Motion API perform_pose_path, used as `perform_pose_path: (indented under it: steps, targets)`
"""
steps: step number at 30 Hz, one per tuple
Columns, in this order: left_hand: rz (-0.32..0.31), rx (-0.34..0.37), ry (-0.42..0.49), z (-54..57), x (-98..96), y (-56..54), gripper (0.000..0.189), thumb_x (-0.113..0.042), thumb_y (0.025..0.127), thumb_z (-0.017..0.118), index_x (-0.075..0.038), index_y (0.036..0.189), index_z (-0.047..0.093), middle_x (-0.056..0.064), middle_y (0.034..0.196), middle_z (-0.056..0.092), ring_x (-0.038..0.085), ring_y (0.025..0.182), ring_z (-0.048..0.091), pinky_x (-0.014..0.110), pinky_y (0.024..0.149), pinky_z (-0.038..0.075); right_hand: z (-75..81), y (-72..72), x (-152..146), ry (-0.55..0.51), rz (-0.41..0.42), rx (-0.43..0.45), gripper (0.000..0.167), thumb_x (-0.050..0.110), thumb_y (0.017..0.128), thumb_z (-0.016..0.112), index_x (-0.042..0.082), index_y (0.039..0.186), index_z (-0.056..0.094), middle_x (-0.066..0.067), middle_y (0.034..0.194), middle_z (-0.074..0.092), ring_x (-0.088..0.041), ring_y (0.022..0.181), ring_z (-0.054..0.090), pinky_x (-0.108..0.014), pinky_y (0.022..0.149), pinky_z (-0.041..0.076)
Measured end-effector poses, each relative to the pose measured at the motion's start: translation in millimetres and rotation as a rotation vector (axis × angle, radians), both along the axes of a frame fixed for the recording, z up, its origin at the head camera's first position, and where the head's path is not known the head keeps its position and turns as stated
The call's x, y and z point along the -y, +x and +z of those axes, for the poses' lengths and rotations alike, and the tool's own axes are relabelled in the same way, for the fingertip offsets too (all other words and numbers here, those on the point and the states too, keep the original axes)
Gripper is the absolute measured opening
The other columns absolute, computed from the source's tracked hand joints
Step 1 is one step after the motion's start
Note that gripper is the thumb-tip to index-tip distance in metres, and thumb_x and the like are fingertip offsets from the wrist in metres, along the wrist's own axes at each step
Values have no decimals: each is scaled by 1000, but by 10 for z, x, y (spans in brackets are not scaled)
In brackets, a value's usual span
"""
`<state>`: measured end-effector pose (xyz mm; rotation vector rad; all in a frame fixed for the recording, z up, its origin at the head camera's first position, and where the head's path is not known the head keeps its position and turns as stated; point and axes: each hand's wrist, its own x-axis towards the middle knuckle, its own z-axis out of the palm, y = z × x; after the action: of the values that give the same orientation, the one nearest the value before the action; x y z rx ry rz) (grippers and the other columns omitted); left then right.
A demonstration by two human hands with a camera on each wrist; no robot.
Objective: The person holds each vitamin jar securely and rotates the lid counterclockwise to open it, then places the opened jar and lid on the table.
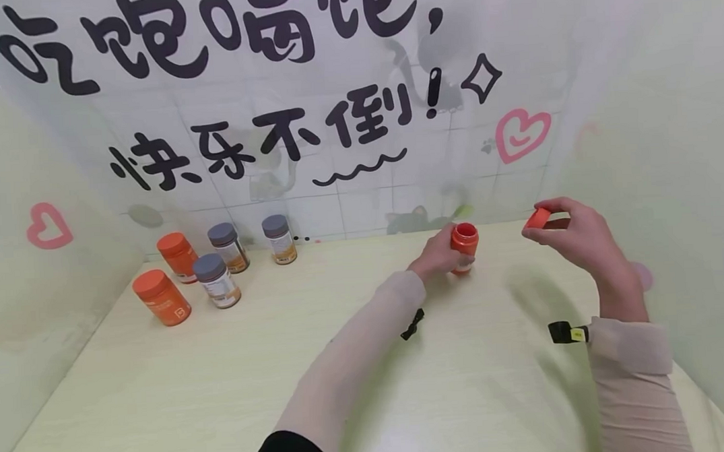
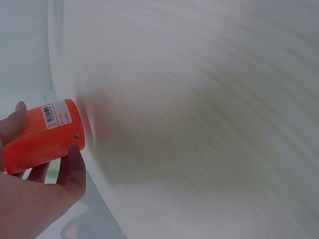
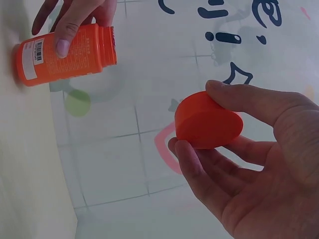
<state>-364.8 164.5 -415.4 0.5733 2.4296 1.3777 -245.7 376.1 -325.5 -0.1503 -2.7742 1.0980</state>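
Note:
My left hand (image 1: pixel 441 253) grips an orange bottle (image 1: pixel 463 242) around its body near the back wall. The bottle stands upright with its mouth uncovered; a white barcode label (image 2: pixel 57 114) shows low on its side in the left wrist view. To the right and raised off the table, my right hand (image 1: pixel 571 234) pinches an orange screw cap (image 1: pixel 538 218) between thumb and fingers. In the right wrist view the cap (image 3: pixel 207 122) is tilted, and the bottle's threaded neck (image 3: pixel 108 46) is bare, a short way from it.
At the back left stand two capped orange bottles (image 1: pixel 162 299) and three brown bottles with grey caps (image 1: pixel 221 283). A printed cloth wall (image 1: pixel 361 212) borders the table (image 1: pixel 271 365) at the back, with side walls left and right.

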Motion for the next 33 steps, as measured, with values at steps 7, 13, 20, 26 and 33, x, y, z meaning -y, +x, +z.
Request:
perform_pose_path:
  steps: [7,13,20,26,33]
  targets:
    - [41,47,-56,-20,-60,-52,63,-11,90,78,-15,144,45,3,140,61,22,125,57,39,108,51,-14,-3,41,-23,-6,-13,75,46,94,72,8,153,46,-19,140,56,-16,104,66,-20,74,52]
    - [95,84,-68,-37,-93,-76,64,-16,88,81,-15,140,44,3,138,60,22,123,56,42,107,51,-15,-53,65,-79,-13,-30,73,41,95,72,6,153,46,-23,147,50,-40,126,61,-11,71,49]
    - [50,57,-125,-24,-17,-18,77,-22,86,84,-8,146,38,9,138,58,24,122,55,43,112,47,-51,-64,9,-80,-3,-34,76,38,96,71,5,157,39,-24,150,45,-41,128,57,-6,70,48]
    - [59,77,-168,18,278,125,86,-34,86,82,-11,153,33,13,147,53,28,132,53,48,114,45,-95,-48,55,-42,17,-14,70,34,98,69,-1,153,42,-30,146,47,-45,124,58,-10,68,49]
    - [18,3,-155,152,783,212,86,-34,91,78,-12,157,29,16,158,42,30,142,48,50,115,45,-139,-138,141,-40,-9,-83,69,31,97,71,-2,151,45,-31,145,48,-49,123,55,-7,65,46]
